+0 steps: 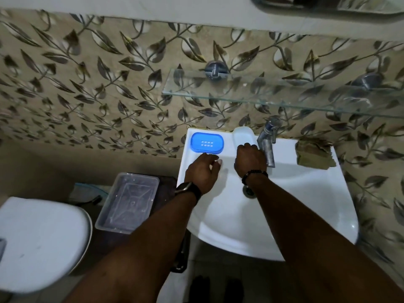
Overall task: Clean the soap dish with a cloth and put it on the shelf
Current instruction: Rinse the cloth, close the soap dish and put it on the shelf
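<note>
Both hands reach over the white sink (306,193). Left hand (202,171) is open, empty, just below the blue soap dish (207,142). Right hand (250,158) grips a translucent tray (243,136) beside the tap (267,141). Brown cloth (314,155) lies on the sink's right rim, under the glass shelf (284,92).

Soap dish (207,142) at the sink's (306,193) back left corner; tap (267,141) mid-back; cloth (314,154) back right; shelf (284,92) above.
</note>
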